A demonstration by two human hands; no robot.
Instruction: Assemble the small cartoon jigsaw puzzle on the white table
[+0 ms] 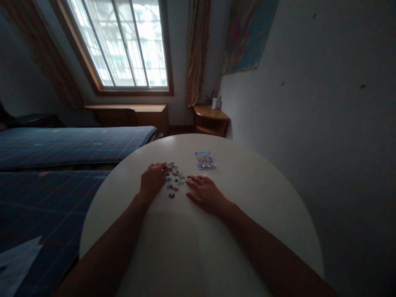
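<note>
Loose jigsaw puzzle pieces lie scattered in a small heap on a round white table. At the left edge of the heap is my left hand, its fingers curled together; what they hold, if anything, is too small to make out. My right hand rests palm down on the right side, fingers spread, with the fingertips beside the nearest pieces. Behind it lies a small printed picture sheet or packet, blue and white with some orange.
Left of the table stand beds or benches with blue plaid covers, and papers lie on the nearer one. A wooden corner shelf stands beyond the table. To the right rises a pale wall.
</note>
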